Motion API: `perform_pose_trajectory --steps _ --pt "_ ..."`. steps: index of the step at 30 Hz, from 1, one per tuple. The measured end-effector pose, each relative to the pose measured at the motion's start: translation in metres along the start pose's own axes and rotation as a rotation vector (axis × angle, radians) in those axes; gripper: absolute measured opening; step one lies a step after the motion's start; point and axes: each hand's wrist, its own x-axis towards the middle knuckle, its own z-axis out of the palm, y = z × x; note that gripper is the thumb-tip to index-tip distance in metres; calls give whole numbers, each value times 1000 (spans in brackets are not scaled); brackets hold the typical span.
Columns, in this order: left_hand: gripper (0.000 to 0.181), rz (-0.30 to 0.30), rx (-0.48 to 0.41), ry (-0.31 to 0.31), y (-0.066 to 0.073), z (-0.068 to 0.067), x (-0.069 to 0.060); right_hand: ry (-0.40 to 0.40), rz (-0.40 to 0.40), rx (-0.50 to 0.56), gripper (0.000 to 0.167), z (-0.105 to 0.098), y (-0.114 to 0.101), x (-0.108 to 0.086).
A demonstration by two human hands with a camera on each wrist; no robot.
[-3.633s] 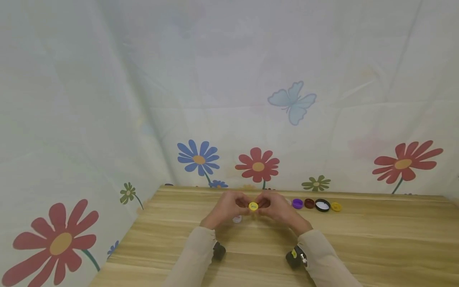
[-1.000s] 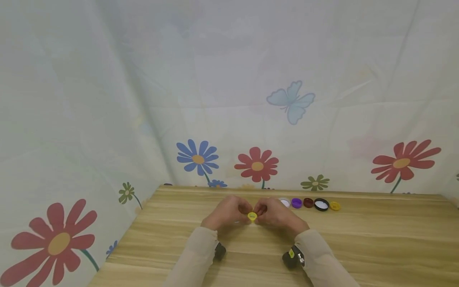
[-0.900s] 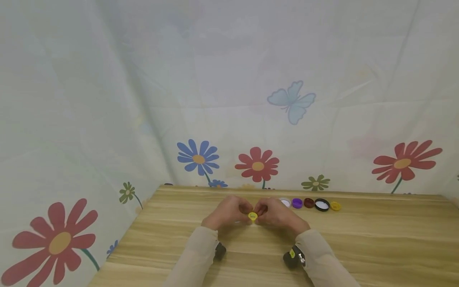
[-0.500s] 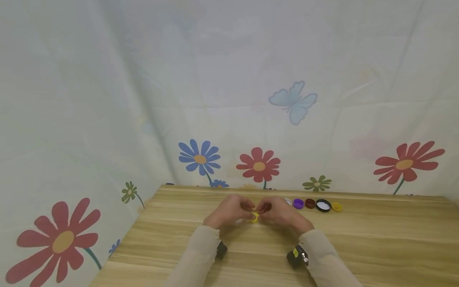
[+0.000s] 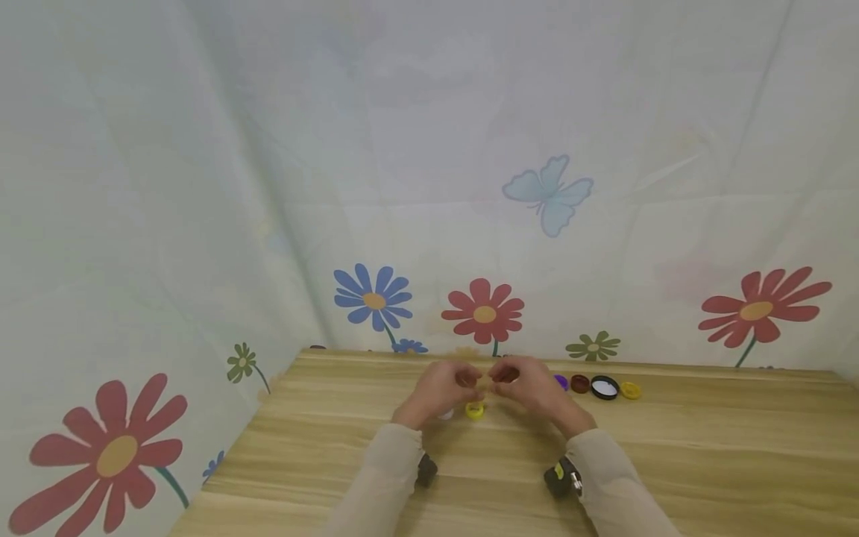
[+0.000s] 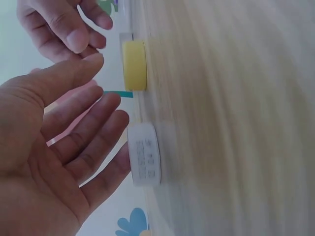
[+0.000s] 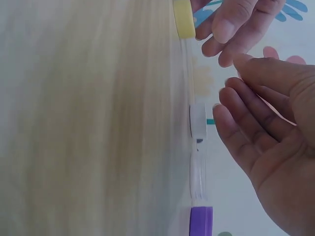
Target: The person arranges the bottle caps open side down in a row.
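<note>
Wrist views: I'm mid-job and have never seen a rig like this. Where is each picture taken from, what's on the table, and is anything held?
There is no robot: these are a person's bare left hand and right hand. The head picture comes from a camera worn on the head, looking forward and down. Each wrist picture comes from a camera on that wrist; there the table appears turned on its side, with the other hand at the top. A yellow cap and a printed white cap lie near the hands. Farther right in the head view is a row including a purple cap, a dark red cap, a black-rimmed cap and a second yellow cap. The fingertips are close together, but I see nothing held.
</note>
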Motion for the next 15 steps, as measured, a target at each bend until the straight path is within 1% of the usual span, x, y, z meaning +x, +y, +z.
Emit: perform_pose_trajectory --steps 4,9,11,15 --pt "32 -4 -8 31 1 5 3 43 -7 -3 15 -4 1 0" --pt "32 -5 -26 64 7 9 7 98 -13 -3 17 -10 3 -1" --pt "32 2 -35 72 10 12 9 111 -23 -3 17 -12 5 -2" --pt "31 4 -68 82 17 18 12 110 -52 -17 19 -15 10 -2"
